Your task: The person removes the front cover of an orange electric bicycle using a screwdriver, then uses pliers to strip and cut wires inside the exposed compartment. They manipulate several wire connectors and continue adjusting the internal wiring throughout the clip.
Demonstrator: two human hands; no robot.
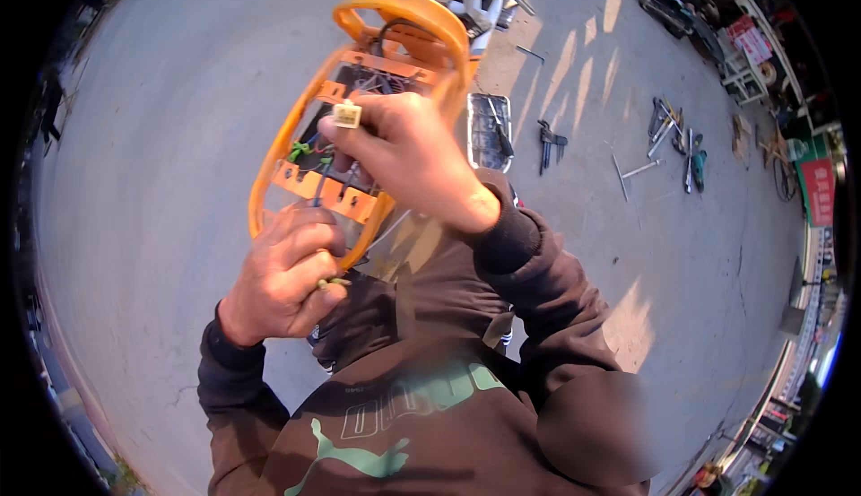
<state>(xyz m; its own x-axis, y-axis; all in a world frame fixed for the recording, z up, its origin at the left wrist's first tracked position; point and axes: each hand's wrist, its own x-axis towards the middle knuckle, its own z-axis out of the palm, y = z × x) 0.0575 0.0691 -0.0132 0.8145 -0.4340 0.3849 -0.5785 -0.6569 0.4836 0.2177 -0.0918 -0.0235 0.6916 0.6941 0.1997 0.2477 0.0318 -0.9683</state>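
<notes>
Brown sweatshirt [448, 433] foremost, I view remotely the right hand [404, 142] pinching a cream connector [347, 116], an orange frame [305, 181] beneath it, and the left hand [287, 272] closed on a yellow-green piece [334, 282].

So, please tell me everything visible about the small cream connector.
The connector is small, boxy and cream-coloured, apparently plastic. Its squarish end faces the camera, with darker marks too blurred to read as openings or pins. The right hand holds it at the fingertips, above the orange frame.
</notes>
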